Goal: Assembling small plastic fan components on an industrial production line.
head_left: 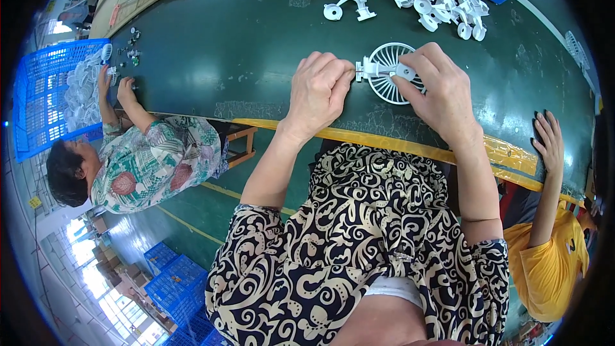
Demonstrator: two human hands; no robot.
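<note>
Pinching one white bracket (380,70) over a fan grille (383,86), my left hand (319,90) and right hand (442,90) seemed mid-assembly; a bracket heap (423,5) waited.

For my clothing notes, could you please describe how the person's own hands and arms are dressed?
The left hand and right hand wear no gloves, and no watch is visible. The left sleeve and right sleeve are short, dark, with cream swirls.
</note>
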